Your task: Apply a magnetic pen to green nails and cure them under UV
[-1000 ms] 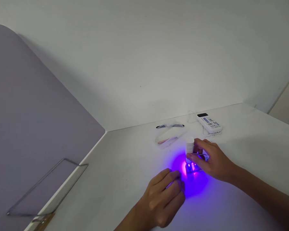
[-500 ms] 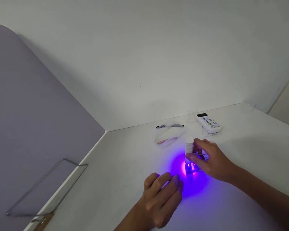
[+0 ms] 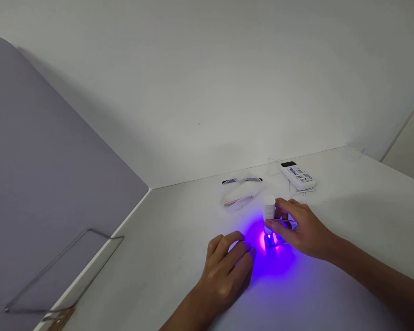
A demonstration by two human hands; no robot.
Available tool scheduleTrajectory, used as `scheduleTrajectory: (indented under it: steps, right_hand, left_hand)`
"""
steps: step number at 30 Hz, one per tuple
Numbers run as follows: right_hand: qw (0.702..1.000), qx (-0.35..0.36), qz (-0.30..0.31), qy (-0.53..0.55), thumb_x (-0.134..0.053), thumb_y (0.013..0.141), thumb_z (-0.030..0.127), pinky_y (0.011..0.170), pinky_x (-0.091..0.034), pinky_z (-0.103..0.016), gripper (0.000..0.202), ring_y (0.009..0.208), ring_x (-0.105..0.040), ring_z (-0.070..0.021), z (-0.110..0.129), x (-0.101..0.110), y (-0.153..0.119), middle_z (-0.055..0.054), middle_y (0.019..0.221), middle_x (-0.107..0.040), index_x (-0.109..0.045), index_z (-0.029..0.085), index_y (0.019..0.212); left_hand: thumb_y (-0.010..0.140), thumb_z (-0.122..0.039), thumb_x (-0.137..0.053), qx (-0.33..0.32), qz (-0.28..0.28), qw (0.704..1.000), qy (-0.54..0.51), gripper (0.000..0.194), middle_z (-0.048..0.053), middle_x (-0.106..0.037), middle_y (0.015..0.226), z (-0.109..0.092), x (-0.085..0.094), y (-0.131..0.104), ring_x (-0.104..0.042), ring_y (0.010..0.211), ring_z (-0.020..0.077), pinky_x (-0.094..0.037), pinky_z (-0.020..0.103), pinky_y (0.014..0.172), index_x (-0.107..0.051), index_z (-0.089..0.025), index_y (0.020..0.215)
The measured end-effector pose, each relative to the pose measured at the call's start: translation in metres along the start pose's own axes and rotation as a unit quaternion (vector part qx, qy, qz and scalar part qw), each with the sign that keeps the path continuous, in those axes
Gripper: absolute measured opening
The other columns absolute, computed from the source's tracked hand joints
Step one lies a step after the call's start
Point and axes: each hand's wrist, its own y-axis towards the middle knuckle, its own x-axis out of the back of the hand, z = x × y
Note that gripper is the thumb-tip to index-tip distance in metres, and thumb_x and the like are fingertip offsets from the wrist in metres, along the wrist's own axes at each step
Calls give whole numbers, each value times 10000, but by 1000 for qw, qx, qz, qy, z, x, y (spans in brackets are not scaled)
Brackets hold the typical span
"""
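Note:
My right hand [image 3: 303, 227] grips a small white UV lamp [image 3: 269, 209] between thumb and fingers. The lamp stands upright, with bright violet-pink light at its lower end and a purple glow across the white tabletop around it. A thin pale cable runs by my right fingers. Left of the lamp, at the edge of the glow, my left hand [image 3: 226, 269] rests with its fingers curled down toward the table. Its fingertips are partly hidden, so whatever they may hold cannot be made out. The two hands are apart.
Behind the lamp lies a clear plastic wrapper [image 3: 241, 191] with dark-tipped pieces and a pink stick inside. A white power bank [image 3: 298, 176] with a cable sits farther back right. A bent metal wire frame [image 3: 65, 271] stands by the left edge, against the grey-purple panel [image 3: 55, 161].
My left hand has drawn slightly left and up, and its fingers have loosened a little. My right hand still holds the glowing lamp at the same spot. The view has shifted slightly.

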Motion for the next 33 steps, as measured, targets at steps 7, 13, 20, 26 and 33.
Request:
scheduleTrajectory:
  steps: [7,13,20,26,33]
  right_hand:
    - [1000,-3,-5,-3,-551,958,401,592,-421,-281,225,626,-527,-152,0,0,0,25,641,-585,-569,226,817]
    - [1000,8,0,0,-538,965,406,596,-416,-284,224,588,-521,-143,0,1,0,31,623,-577,-572,226,836]
    - [1000,-2,-2,-1,-550,959,405,585,-426,-278,214,617,-538,-149,0,1,0,25,642,-591,-579,227,844]
    - [1000,-8,2,2,-553,954,410,587,-433,-279,221,623,-535,-153,1,1,0,20,642,-597,-582,226,835]
    - [1000,2,-2,4,-544,958,414,591,-422,-282,219,604,-525,-152,2,1,1,24,624,-585,-585,228,849]
  left_hand:
    - [849,45,-548,20,-2,1000,-11,221,14,-647,684,2,-1,1,-562,800,194,-355,314,706,-592,-152,761]
    - [835,45,-562,96,9,994,-50,233,-10,-631,642,4,-2,6,-524,751,177,-317,305,657,-567,-162,727]
    - [822,33,-568,124,8,991,-56,229,-18,-637,641,7,-1,7,-502,697,164,-319,301,622,-572,-175,726]
    - [820,35,-568,117,16,992,-48,230,-15,-637,638,7,-1,6,-466,655,159,-308,301,600,-573,-176,730]
    - [815,45,-499,99,42,994,-23,249,0,-589,617,13,-6,2,-523,750,195,-387,314,650,-543,-174,705]
